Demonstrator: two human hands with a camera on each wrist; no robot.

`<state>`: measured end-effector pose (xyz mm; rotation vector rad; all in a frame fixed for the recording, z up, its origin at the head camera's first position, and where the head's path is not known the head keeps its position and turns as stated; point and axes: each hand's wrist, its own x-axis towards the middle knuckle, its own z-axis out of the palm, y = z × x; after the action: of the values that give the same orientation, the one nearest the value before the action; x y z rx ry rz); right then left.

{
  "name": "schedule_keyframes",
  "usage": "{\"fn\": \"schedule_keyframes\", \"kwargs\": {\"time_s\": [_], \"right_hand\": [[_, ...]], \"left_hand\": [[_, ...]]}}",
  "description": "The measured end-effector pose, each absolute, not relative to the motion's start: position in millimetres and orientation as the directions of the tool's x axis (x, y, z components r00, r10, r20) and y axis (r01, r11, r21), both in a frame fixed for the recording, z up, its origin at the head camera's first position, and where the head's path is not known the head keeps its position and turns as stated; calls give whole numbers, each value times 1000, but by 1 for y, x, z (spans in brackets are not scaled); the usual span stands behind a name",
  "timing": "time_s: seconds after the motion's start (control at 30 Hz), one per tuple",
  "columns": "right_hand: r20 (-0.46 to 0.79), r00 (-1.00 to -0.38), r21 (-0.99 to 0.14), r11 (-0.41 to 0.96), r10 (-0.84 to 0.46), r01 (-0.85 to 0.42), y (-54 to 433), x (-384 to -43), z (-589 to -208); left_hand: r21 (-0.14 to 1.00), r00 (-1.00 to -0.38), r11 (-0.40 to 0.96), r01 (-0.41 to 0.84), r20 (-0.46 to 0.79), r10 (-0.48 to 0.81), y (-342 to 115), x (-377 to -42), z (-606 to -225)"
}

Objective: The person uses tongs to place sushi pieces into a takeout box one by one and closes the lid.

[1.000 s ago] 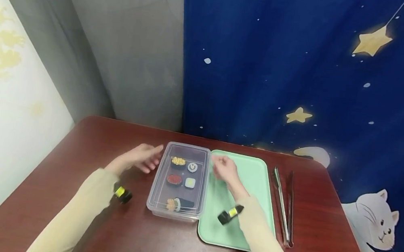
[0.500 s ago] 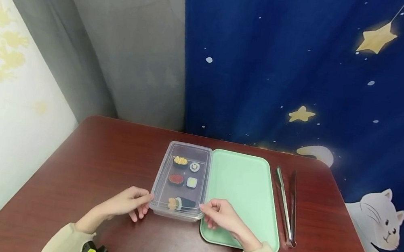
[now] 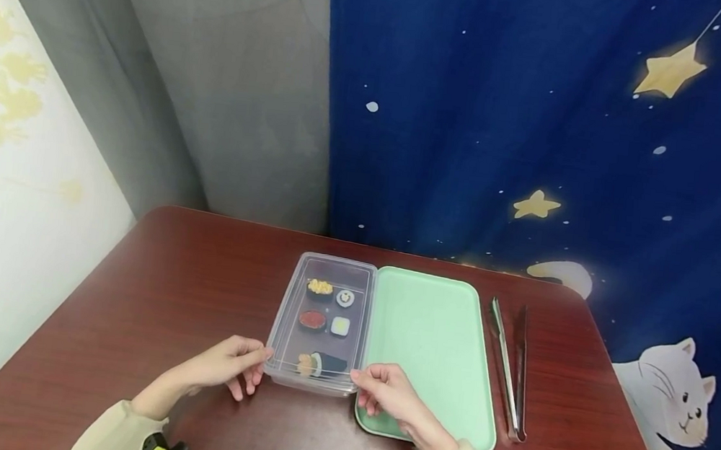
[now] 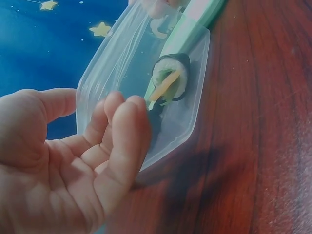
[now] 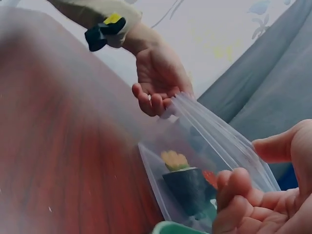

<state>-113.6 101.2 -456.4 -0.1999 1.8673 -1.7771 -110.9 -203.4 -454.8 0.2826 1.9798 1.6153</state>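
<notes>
A clear plastic container point(image 3: 312, 388) with a clear lid point(image 3: 343, 270) stands on the table. Through the lid I see a yellow-topped sushi piece point(image 3: 319, 289), a red-topped one point(image 3: 312, 321), small rolls point(image 3: 340, 327) and a larger dark hand roll point(image 3: 329, 365). At the near left corner my left hand point(image 3: 219, 368) pinches the lid's edge, thumb at the rim and fingers curled by the wall. My right hand point(image 3: 391, 400) grips the edge at the near right corner the same way. Its curled fingers point(image 5: 236, 183) show beside the wall in the right wrist view.
A light green tray point(image 3: 427, 340) lies against the container's right side, partly under my right hand. Metal tongs point(image 3: 506, 369) rest on the dark red table point(image 3: 186, 273) right of the tray. Curtains point(image 3: 423, 115) hang behind the table.
Both hands have come from beside the container's middle and far sides to its near corners and taken hold of the lid's edge. Over the last half second they barely move.
</notes>
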Motion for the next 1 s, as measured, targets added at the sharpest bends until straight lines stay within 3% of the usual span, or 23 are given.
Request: {"fn": "schedule_keyframes", "kwargs": {"time_s": [0.47,0.8,1.0], "right_hand": [[-278,-873,-957,38,-401,288,93,-107,-461],[-300,-836,-947,39,-459,318,97,-109,-463],[-308,-821,-945,59,-480,321,99,-111,-464]], "left_hand": [[961,-812,190,-199,-270,517,-201,-109,-459],[977,-824,87,-197,-213,526,-200,-109,-462],[970,-842,107,-216,-241,483,-200,-107,-461]]}}
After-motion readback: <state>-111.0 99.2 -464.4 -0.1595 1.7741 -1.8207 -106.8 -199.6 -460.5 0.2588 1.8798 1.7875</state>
